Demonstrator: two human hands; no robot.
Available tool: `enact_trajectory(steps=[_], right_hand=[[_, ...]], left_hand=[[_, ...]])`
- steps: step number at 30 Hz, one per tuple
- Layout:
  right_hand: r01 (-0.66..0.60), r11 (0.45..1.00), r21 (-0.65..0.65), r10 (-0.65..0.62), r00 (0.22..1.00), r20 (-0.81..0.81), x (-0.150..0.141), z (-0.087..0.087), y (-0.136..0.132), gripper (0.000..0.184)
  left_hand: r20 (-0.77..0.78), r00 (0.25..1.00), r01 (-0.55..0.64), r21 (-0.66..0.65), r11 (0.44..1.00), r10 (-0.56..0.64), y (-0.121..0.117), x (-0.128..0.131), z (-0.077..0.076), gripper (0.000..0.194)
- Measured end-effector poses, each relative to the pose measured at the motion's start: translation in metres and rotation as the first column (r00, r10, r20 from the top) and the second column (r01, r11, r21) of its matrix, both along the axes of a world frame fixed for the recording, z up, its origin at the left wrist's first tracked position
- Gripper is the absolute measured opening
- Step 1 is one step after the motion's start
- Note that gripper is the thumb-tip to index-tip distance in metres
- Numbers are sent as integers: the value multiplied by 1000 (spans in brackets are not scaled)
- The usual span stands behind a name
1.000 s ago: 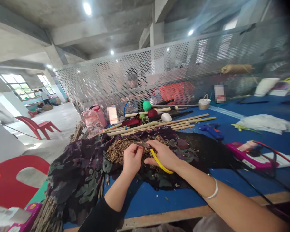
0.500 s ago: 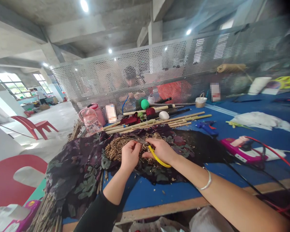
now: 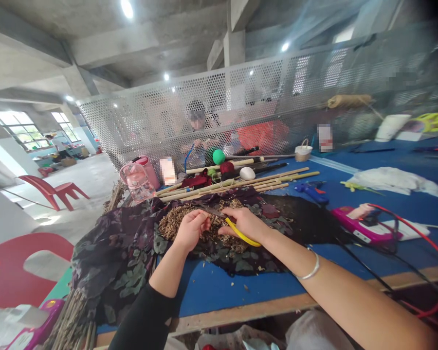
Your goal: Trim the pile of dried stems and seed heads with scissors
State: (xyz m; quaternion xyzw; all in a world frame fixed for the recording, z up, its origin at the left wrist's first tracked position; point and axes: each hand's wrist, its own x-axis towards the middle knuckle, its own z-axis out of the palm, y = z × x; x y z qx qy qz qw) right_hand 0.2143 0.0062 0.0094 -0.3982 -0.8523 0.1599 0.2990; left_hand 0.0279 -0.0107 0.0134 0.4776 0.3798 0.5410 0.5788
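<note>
My right hand is closed around the yellow-handled scissors, whose blades point left. Just left of the blades, my left hand is pinched closed; whatever lies between its fingertips is too small or hidden to name. Both hands are over a heap of brown dried plant bits. That heap rests on a dark, leaf-patterned cloth spread across the blue table.
Behind the heap lie several bamboo sticks, a green ball and a white ball. A blue glue gun and a pink power strip with cables are to the right. Dry stalks stand at lower left. A perforated screen stands behind.
My left hand has shifted left, away from the scissors, with its wrist turned a little. My right hand and the scissors have moved slightly right.
</note>
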Motion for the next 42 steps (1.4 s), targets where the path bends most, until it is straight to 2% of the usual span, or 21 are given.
enact_trajectory(steps=[5, 11, 18, 24, 31, 38, 42], right_hand=[[18, 998, 67, -18, 1000, 5, -6, -1, -1, 55], [30, 994, 103, -32, 999, 16, -8, -3, -2, 69], [33, 996, 84, -34, 999, 2, -8, -3, -3, 61], [48, 997, 57, -48, 999, -16, -10, -5, -2, 56], [-3, 1000, 7, 3, 999, -38, -6, -2, -3, 48], [29, 999, -25, -30, 998, -47, -9, 0, -4, 43], [29, 999, 39, -28, 999, -30, -10, 1, -6, 45]], left_hand=[[-202, 960, -157, 188, 969, 195, 1, 4, -5, 24], [-344, 906, -147, 291, 945, 246, -1, 7, -7, 23], [-479, 818, -156, 349, 924, 319, -2, 4, -9, 24], [-511, 771, -163, 417, 894, 379, -5, 4, -8, 25], [-472, 835, -117, 346, 931, 281, -5, 4, 0, 21], [-284, 927, -177, 241, 954, 244, -5, 11, -2, 24], [-286, 929, -162, 258, 953, 235, -6, 11, -4, 28]])
